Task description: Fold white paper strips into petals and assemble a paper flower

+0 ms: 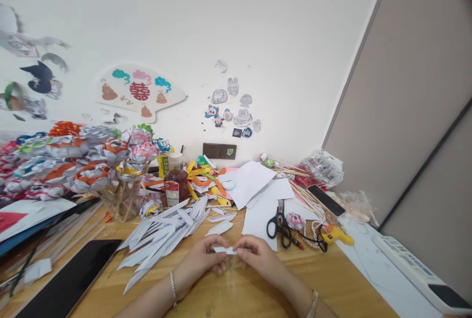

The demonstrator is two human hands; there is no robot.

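Observation:
Between my two hands is a small strip of white paper [231, 250], pinched at both ends just above the table. My left hand [211, 255] closes thumb and fingertips on its left end. The right end is held the same way by my right hand [254, 253]. Behind and left of my left hand lies a loose heap of folded white paper strips [165, 234]. To the right of my right hand, black-handled scissors [280, 227] rest partly on white paper sheets [258, 224].
Paper flowers [88, 160] crowd the left, beside a bottle of red-brown liquid [175, 183]. A dark tablet [73, 278] lies at the front left. On the right are a phone [326, 200], a yellow glue gun [337, 234], wooden sticks [308, 195] and a white device [416, 269].

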